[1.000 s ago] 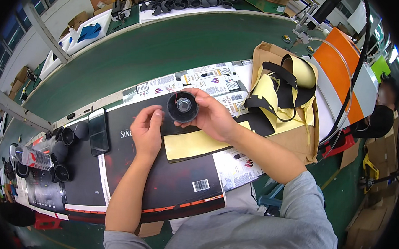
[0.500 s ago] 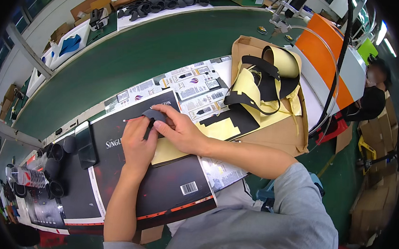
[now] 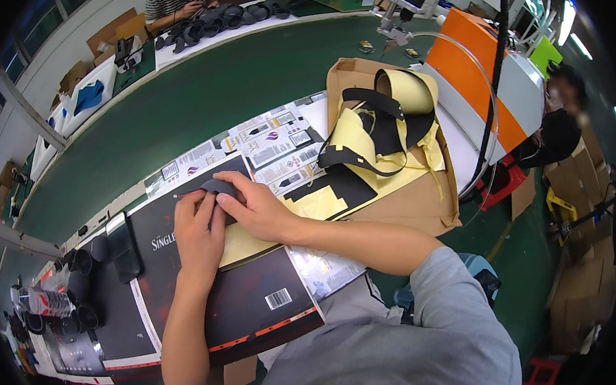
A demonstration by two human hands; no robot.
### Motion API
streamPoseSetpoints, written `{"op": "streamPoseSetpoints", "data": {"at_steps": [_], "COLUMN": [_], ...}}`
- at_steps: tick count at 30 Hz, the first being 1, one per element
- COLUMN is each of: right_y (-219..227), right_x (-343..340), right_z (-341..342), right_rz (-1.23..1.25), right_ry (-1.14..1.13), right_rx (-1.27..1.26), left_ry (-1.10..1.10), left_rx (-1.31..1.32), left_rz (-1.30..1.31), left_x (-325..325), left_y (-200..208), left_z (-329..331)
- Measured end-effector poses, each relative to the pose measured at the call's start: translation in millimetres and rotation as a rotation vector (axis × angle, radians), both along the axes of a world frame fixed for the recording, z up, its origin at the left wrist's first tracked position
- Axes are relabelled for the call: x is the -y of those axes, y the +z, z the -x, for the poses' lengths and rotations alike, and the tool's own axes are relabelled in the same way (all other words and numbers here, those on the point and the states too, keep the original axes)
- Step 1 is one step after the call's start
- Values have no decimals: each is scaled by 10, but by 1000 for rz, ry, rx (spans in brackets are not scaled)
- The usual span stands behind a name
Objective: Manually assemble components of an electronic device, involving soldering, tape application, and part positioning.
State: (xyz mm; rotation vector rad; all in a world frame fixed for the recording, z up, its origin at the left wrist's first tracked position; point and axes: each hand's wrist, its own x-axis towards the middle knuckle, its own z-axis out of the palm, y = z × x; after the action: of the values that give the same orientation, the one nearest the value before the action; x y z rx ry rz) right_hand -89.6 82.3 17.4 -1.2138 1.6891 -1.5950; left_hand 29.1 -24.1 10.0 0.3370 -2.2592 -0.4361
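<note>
Between my two hands, above the black cardboard sheet (image 3: 244, 312), is a small dark grey curved piece (image 3: 218, 186). My left hand (image 3: 200, 232) grips its near side with bent fingers. From the right, my right hand (image 3: 261, 209) closes over it, with the index finger along its far edge and the thumb on the near side. Much of the piece is hidden by the fingers, so its full shape is unclear. Below the hands lies a pale yellow sheet (image 3: 245, 247) with a dark edge.
An open cardboard tray (image 3: 419, 212) at the right holds black strips with yellow backing (image 3: 402, 92). Left are a phone (image 3: 124, 248), dark cup-shaped parts (image 3: 78, 288) and a clear plastic bottle (image 3: 47, 302). An orange and white machine (image 3: 480, 83) stands far right. Two other people sit farther off.
The whole scene has shifted left in the picture as my head turned. My left fingers have moved up onto the curved piece, and the thin red wire seen beside it is now hidden.
</note>
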Motion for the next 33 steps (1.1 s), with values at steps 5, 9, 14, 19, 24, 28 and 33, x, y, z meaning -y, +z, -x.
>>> {"op": "streamPoseSetpoints", "data": {"at_steps": [5, 9, 14, 19, 24, 28, 33], "right_y": [-10, 462, 563, 272, -135, -272, -233], "right_x": [124, 146, 559, 1436, 2204, 2446, 2432], "right_z": [163, 364, 771, 1131, 1465, 1213, 1121], "right_rz": [137, -69, -118, -362, -391, -338, -359], "right_ry": [-15, -97, -153, -201, -211, -365, -486], "right_rx": [624, 672, 400, 118, -107, -475, -636], "left_ry": [-149, -425, -431, -392, -362, -337, -340], "left_rx": [-94, 88, 144, 91, 64, 95, 107], "left_rz": [153, 65, 47, 4, -30, -11, -23], "left_x": [-44, -34, 55, 64, 88, 74, 68], "left_y": [43, -41, -223, -301, -323, -333, -334], "left_z": [10, -35, -86, -97, -81, -64, -60]}}
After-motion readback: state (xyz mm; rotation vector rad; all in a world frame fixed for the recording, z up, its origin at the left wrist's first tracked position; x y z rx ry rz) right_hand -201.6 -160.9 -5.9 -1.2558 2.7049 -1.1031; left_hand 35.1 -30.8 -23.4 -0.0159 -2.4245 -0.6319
